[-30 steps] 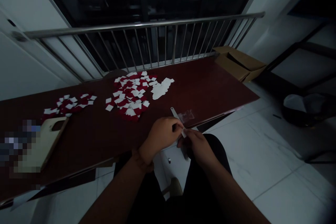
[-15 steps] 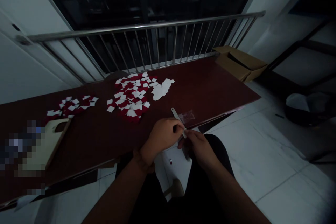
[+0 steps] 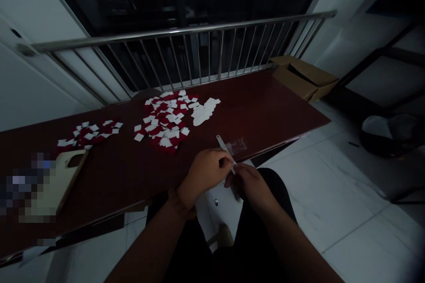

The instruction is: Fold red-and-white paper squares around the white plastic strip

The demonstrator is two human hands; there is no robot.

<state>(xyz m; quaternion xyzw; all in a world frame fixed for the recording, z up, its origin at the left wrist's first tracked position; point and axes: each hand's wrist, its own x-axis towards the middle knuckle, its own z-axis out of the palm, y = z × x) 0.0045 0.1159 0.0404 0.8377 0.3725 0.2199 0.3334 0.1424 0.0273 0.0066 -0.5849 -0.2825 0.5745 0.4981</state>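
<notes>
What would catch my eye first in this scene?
Red-and-white paper squares stand out most, heaped in the middle of a dark red table, with a white paper scrap just to their right. Nearest the viewer, the left hand and right hand pinch a pale strip by the table's near edge. A steel railing runs behind the table.

Narrow pale strip, slanted, end between left hand and right hand
</notes>
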